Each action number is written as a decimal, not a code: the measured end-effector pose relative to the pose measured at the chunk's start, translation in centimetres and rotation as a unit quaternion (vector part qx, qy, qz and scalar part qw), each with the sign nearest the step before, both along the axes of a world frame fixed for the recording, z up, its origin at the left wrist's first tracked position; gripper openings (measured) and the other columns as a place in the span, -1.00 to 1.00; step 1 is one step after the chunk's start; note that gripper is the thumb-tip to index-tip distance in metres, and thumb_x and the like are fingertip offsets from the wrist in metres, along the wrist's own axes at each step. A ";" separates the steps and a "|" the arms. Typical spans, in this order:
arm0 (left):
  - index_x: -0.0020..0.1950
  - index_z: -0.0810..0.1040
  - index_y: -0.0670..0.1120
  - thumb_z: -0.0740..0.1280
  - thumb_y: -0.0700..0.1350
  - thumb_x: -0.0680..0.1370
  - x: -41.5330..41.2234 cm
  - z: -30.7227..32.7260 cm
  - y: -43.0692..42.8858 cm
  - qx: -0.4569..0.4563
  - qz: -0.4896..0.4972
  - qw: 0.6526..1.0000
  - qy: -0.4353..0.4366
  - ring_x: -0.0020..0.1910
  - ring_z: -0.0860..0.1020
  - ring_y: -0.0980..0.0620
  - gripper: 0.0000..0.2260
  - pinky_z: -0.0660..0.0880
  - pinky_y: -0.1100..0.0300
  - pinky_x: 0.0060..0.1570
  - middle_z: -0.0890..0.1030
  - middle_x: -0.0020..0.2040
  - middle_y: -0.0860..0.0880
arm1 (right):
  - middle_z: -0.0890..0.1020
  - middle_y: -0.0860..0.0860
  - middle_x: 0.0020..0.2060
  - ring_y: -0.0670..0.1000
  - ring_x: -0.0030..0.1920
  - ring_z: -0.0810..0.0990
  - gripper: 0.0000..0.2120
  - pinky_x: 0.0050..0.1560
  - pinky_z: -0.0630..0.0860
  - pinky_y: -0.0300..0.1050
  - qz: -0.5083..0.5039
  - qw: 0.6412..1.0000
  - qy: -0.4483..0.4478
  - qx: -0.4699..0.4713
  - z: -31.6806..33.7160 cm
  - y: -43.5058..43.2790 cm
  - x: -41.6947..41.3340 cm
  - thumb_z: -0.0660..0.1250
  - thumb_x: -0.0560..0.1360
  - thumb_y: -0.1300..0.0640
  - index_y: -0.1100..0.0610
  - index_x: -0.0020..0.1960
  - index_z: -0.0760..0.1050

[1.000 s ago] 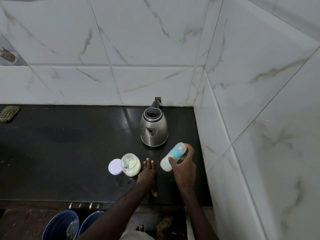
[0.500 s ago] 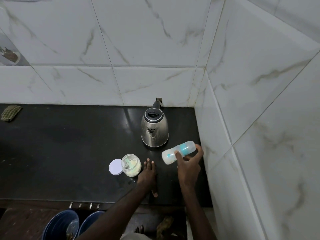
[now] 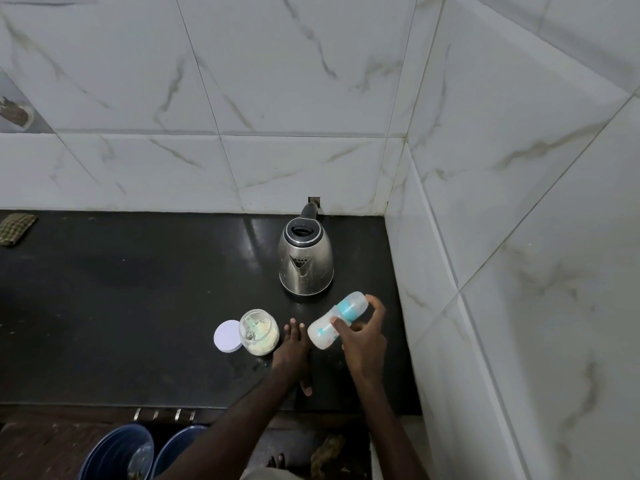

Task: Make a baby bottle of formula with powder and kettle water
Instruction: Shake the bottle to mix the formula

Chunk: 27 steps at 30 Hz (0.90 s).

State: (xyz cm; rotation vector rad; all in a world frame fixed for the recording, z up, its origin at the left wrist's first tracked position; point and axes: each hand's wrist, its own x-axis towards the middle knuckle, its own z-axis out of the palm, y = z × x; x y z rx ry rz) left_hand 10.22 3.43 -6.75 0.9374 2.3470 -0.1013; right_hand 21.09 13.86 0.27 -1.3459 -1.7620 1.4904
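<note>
Since a moment ago the bottle [image 3: 337, 319] has swung back to a steeper tilt, its long axis running up-right toward the kettle [image 3: 305, 260], clasped in the right hand [image 3: 363, 336] above the bench's [image 3: 121, 306] right front corner, while the left hand [image 3: 289, 351] lies flat, holding nothing, beside the jar [image 3: 259, 331].

At your nine o'clock lies a checked cloth [image 3: 15, 227]; at seven, below the black counter [image 3: 121, 289], two blue buckets [image 3: 117, 452].

A clear baby bottle [image 3: 337, 319] with teal markings is held tilted above the counter. The steel kettle [image 3: 305, 260] stands upright just behind it. An open jar of pale powder [image 3: 258, 331] stands beside its white lid [image 3: 227, 336].
</note>
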 end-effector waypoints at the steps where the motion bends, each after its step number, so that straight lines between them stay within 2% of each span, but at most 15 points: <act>1: 0.63 -0.27 -0.27 0.72 0.02 0.16 0.0 -0.2 0.0 0.002 0.000 1.000 0.003 0.63 -0.20 -0.27 0.42 0.04 -0.05 0.59 -0.28 0.62 -0.31 | 0.58 0.08 0.36 0.09 0.12 0.69 -0.24 0.06 0.71 0.06 -0.041 0.999 0.016 -0.010 0.3 0.2 0.0 0.58 0.46 0.00 -0.16 0.50 0.22; 3: 0.63 -0.26 -0.28 0.71 0.02 0.19 0.0 -0.3 0.0 0.006 -0.001 1.000 0.008 0.64 -0.18 -0.27 0.39 0.07 -0.04 0.58 -0.26 0.63 -0.32 | 0.57 0.09 0.38 0.10 0.12 0.70 -0.25 -0.02 0.73 0.11 -0.119 0.991 0.051 -0.025 0.7 0.7 0.1 0.58 0.46 -0.02 -0.19 0.48 0.21; 4: 0.63 -0.25 -0.29 0.71 0.02 0.19 0.0 -0.2 0.0 0.006 -0.003 1.000 0.010 0.64 -0.18 -0.28 0.39 0.07 -0.04 0.58 -0.26 0.63 -0.33 | 0.57 0.09 0.38 0.10 0.13 0.70 -0.26 -0.04 0.73 0.10 -0.126 0.990 0.052 -0.026 0.7 0.8 0.2 0.58 0.46 -0.03 -0.20 0.48 0.21; 8: 0.64 -0.25 -0.25 0.72 0.03 0.17 0.2 0.0 0.0 0.003 -0.012 1.000 0.013 0.63 -0.21 -0.30 0.40 0.01 -0.04 0.59 -0.27 0.62 -0.33 | 0.62 0.07 0.29 0.07 0.07 0.71 -0.24 -0.03 0.73 0.08 0.003 1.000 0.002 -0.010 -0.2 -0.1 0.2 0.58 0.44 -0.03 -0.23 0.46 0.21; 9: 0.64 -0.25 -0.26 0.72 0.03 0.18 0.2 0.1 -0.1 0.005 -0.008 1.000 0.012 0.63 -0.21 -0.29 0.39 0.01 -0.04 0.59 -0.27 0.62 -0.33 | 0.63 0.07 0.28 0.06 0.06 0.71 -0.24 0.00 0.72 0.10 0.004 1.000 -0.002 0.001 -0.2 -0.2 0.2 0.59 0.44 -0.03 -0.24 0.46 0.21; 13: 0.63 -0.25 -0.27 0.72 0.01 0.17 0.1 0.4 -0.1 0.007 -0.005 1.000 0.011 0.64 -0.19 -0.27 0.41 0.04 -0.03 0.58 -0.27 0.63 -0.31 | 0.61 0.10 0.33 0.10 0.09 0.71 -0.22 0.02 0.72 0.11 -0.117 0.992 0.037 -0.005 0.3 1.1 0.2 0.60 0.44 -0.02 -0.21 0.48 0.21; 14: 0.63 -0.25 -0.27 0.73 0.01 0.16 0.2 0.4 -0.1 0.005 -0.007 1.000 0.012 0.64 -0.19 -0.27 0.41 0.03 -0.04 0.58 -0.27 0.63 -0.31 | 0.60 0.10 0.34 0.11 0.10 0.71 -0.22 -0.01 0.73 0.07 -0.101 0.994 0.037 -0.003 0.2 1.3 0.2 0.60 0.44 -0.02 -0.20 0.48 0.21; 17: 0.64 -0.25 -0.26 0.73 0.02 0.15 0.2 0.2 0.0 0.002 -0.005 1.000 0.014 0.63 -0.22 -0.28 0.42 0.00 -0.06 0.59 -0.28 0.62 -0.32 | 0.62 0.06 0.28 0.03 0.02 0.70 -0.23 -0.10 0.73 -0.09 0.031 0.999 0.005 -0.005 -0.1 1.1 0.1 0.59 0.44 -0.01 -0.19 0.49 0.23; 18: 0.64 -0.25 -0.26 0.72 0.01 0.18 0.2 0.1 0.0 0.004 -0.006 1.000 0.015 0.63 -0.22 -0.28 0.39 0.01 -0.06 0.59 -0.28 0.62 -0.31 | 0.61 0.06 0.28 0.02 0.01 0.69 -0.23 -0.12 0.72 -0.10 0.035 0.999 0.004 -0.007 -0.3 1.2 0.1 0.59 0.44 -0.01 -0.18 0.49 0.23; 21: 0.64 -0.25 -0.27 0.69 0.00 0.24 0.1 0.3 -0.2 0.014 -0.005 1.000 0.016 0.64 -0.19 -0.26 0.34 0.09 -0.05 0.58 -0.27 0.63 -0.31 | 0.63 0.07 0.23 0.09 -0.09 0.72 -0.28 -0.33 0.64 -0.21 -0.042 0.997 0.038 -0.055 0.1 1.4 0.3 0.59 0.44 -0.03 -0.18 0.45 0.27; 24: 0.63 -0.26 -0.27 0.72 0.00 0.18 0.2 0.6 -0.1 0.008 -0.004 1.000 0.011 0.64 -0.19 -0.26 0.40 0.08 -0.04 0.58 -0.28 0.63 -0.30 | 0.61 0.06 0.22 0.06 -0.07 0.72 -0.29 -0.32 0.64 -0.20 -0.021 0.997 0.042 -0.063 0.1 1.8 0.3 0.59 0.45 -0.01 -0.17 0.46 0.27; 27: 0.63 -0.26 -0.28 0.72 0.00 0.20 0.2 0.6 0.1 0.005 -0.001 1.000 0.007 0.64 -0.21 -0.25 0.39 0.08 -0.03 0.58 -0.29 0.62 -0.30 | 0.63 0.09 0.21 0.08 -0.07 0.73 -0.29 -0.33 0.64 -0.22 0.005 0.998 0.034 -0.054 -0.1 1.8 0.4 0.60 0.43 -0.03 -0.25 0.40 0.25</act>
